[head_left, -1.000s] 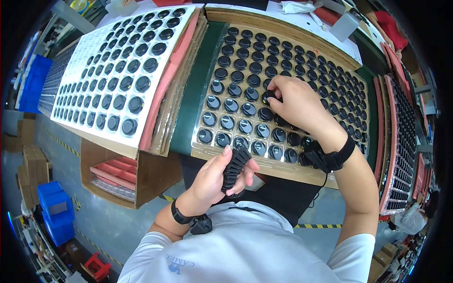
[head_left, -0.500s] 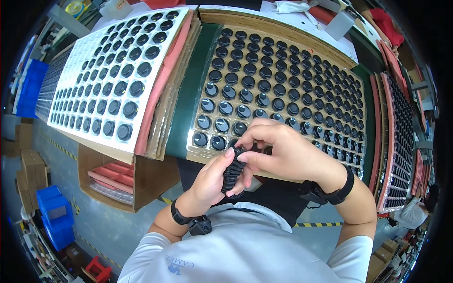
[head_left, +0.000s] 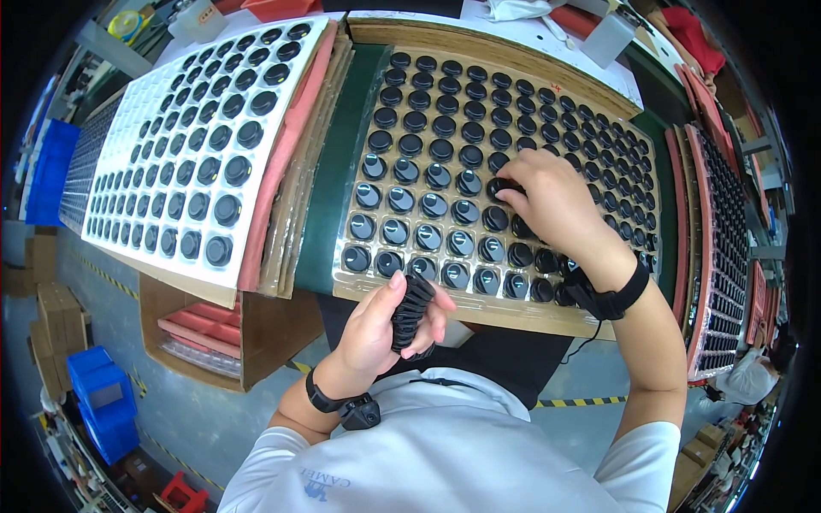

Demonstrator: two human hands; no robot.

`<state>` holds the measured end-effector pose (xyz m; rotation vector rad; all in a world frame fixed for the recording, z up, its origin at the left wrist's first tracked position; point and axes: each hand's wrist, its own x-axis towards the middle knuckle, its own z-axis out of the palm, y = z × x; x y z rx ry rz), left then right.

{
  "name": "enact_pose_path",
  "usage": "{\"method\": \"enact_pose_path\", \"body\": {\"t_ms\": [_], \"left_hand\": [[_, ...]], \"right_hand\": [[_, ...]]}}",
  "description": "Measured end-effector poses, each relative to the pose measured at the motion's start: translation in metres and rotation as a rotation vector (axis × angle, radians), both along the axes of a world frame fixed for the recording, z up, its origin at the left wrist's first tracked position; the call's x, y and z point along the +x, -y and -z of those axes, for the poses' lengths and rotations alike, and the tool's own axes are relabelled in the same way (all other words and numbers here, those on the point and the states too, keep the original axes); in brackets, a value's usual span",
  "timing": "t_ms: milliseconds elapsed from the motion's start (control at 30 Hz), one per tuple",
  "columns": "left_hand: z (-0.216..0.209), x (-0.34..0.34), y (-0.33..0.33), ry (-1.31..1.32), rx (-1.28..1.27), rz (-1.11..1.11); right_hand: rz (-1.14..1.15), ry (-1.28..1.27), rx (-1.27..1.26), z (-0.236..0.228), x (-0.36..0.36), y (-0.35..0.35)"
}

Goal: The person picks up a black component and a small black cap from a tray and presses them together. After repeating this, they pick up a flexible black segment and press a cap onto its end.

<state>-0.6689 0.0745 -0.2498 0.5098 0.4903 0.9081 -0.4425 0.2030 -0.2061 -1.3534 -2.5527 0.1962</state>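
My left hand (head_left: 368, 329) is wrapped round a stack of black ring-like pieces (head_left: 412, 312), held just off the front edge of the large tray. Over the middle of that clear tray (head_left: 479, 303), my right hand (head_left: 560, 201) has its thumb and fingers closed on a black round piece (head_left: 503, 185) at one of the pockets. Rows of round black parts (head_left: 428, 238) fill the tray. Several on the left and near side show a shiny glassy top, while the farther ones look dull black. My right fingers partly hide the piece and the pockets beneath.
To the left, a white tray (head_left: 235, 272) of black round parts lies tilted on a pile of pink and clear trays. More trays (head_left: 714, 256) are stacked at the right. A wooden strip (head_left: 505, 53) and a bottle (head_left: 609, 41) stand behind; below left is a cardboard box (head_left: 256, 342).
My right hand has left the stack and moved forward and right to the middle of the tray with a black round piece. The left hand stays near its place, still holding the stack.
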Motion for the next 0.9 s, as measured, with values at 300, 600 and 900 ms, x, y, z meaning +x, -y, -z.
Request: {"method": "enact_pose_path", "body": {"t_ms": [300, 600, 900], "left_hand": [[-0.019, 0.007, 0.007, -0.467, 0.363, -0.279], [-0.033, 0.013, 0.001, -0.853, 1.026, -0.318], [-0.035, 0.022, 0.016, -0.374, 0.465, -0.253]], "right_hand": [[0.042, -0.631, -0.559, -0.039, -0.016, 0.064], [0.045, -1.084, -0.898, -0.013, -0.020, 0.117], [0.034, -1.788, -1.278, -0.002, -0.017, 0.130]]}}
